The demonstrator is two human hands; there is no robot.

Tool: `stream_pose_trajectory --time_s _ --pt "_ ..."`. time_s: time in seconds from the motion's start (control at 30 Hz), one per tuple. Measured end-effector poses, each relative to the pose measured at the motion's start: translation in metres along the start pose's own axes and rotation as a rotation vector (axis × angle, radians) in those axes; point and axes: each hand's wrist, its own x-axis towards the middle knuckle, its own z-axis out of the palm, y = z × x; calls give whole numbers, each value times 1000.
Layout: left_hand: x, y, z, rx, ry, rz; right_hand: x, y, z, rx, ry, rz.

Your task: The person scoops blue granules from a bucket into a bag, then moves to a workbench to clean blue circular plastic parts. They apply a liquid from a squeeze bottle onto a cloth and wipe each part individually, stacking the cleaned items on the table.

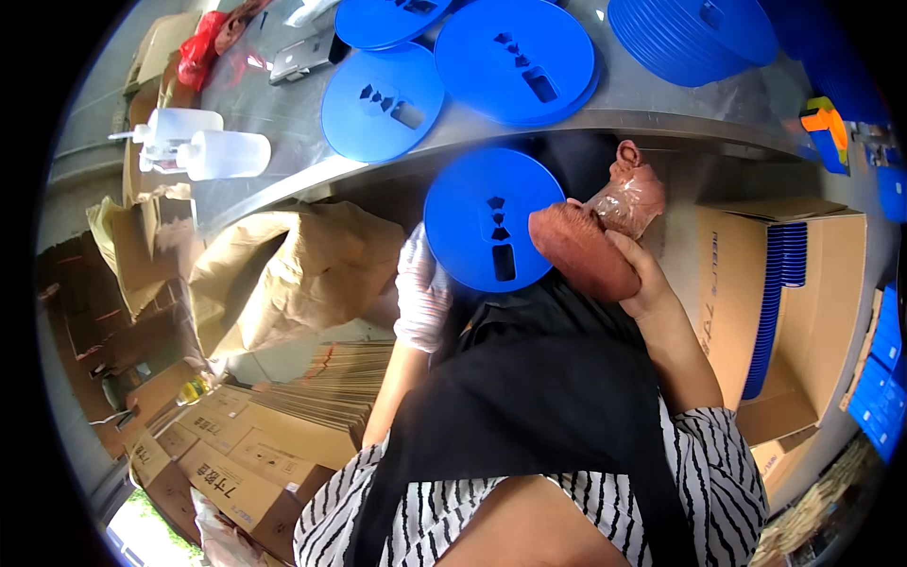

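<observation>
A round blue plastic reel disc [463, 217] with dark cut-out slots is held up in front of my black apron, below the table edge. My left hand [423, 293], in a whitish glove, grips its left rim; the fingers behind it are hidden. My bare right hand [642, 279] is closed round a reddish-brown, rounded wad that looks like cloth [581, 250]. The wad's tip overlaps the disc's right edge. A knotted part of the wad, wrapped in clear plastic [631, 200], sticks up beyond my fingers.
More blue discs [453, 76] lie on the metal table [283, 128], with a stack of them [675, 42] at far right. White squeeze bottles [227, 154] stand at the table's left. An open carton [831, 312] holds blue discs on my right; flattened cartons [312, 397] lie on my left.
</observation>
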Motion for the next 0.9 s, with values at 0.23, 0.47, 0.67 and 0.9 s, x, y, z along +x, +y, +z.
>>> stream_pose_trajectory --time_s 0.23,0.47,0.67,0.9 --pt "14 30 0 -92 -67 -133 -21 -5 -42 172 93 -90" --pt "20 40 -13 -1297 -56 -530 -11 -5 -49 202 102 -127" --pt "26 40 -17 -1161 -159 -640 -4 -9 -45 228 48 -170" --pt "26 46 -16 -1350 -162 -553 -20 -19 -65 108 188 -419"
